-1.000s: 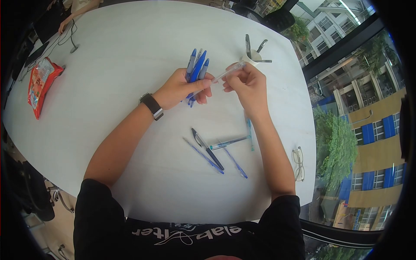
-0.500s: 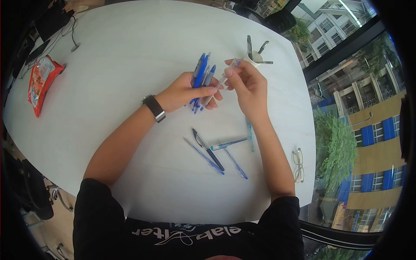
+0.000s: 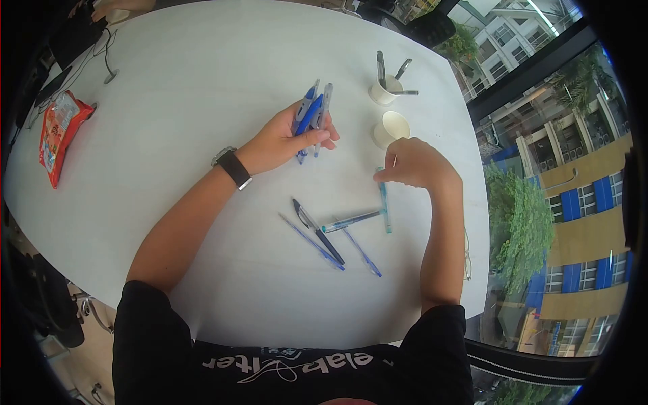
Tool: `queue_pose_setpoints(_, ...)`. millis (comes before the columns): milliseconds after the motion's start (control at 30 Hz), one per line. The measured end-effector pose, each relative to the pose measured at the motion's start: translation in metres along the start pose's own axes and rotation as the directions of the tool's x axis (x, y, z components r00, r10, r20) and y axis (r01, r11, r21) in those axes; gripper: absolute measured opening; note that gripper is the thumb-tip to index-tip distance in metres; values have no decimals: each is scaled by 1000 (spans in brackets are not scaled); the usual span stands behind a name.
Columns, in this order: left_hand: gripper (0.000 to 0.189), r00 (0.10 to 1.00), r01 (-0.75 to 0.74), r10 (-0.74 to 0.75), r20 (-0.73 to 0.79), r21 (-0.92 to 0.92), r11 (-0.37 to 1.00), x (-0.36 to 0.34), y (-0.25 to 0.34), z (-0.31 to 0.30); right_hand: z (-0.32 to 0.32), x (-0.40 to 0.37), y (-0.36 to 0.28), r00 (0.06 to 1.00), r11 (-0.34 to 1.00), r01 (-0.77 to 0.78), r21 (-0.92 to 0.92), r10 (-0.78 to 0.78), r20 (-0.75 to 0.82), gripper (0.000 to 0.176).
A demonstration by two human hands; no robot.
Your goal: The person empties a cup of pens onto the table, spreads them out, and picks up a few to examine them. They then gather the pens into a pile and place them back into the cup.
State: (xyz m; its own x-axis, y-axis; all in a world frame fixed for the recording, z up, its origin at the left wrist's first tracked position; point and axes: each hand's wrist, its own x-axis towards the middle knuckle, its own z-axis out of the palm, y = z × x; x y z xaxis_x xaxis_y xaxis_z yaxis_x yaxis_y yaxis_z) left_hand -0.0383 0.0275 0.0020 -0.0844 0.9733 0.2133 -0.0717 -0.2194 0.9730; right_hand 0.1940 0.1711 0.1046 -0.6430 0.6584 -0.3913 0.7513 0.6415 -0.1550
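Observation:
My left hand is closed around a bundle of blue pens, some with grey grips and one clear-barrelled, tips pointing away from me. Bent over at the wrist, my right hand has its thumb and fingers closed at the far end of a teal pen, which still lies on the table. Its fingertips are partly hidden. An open paper cup stands just beyond that hand. Nearer me lie a black pen, a clear pen with teal ends and two thin blue pens.
A second paper cup farther back holds several dark pens. On the left lies a red snack bag, near cables. Eyeglasses rest by the right edge of the white table, beside the window.
My right hand has let go of the clear pen near the bundle and moved right and towards me, down to the teal pen. The nearer cup is now uncovered.

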Motion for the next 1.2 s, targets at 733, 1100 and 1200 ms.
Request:
queue_pose_setpoints(733,40,993,103,-102,54,-21,994,-2,2,6,34,21,-47,804,555,572,604,-233,-547,17)
queue_pose_setpoints(1100,28,956,67,-146,-255,-292,954,-1,3,0,40,-15,-39,797,852,511,115,-519,310,34)
queue_pose_setpoints(1200,38,938,90,-136,-318,-157,983,0,4,-1,34,-10,-39,785,847,515,129,-527,327,32)
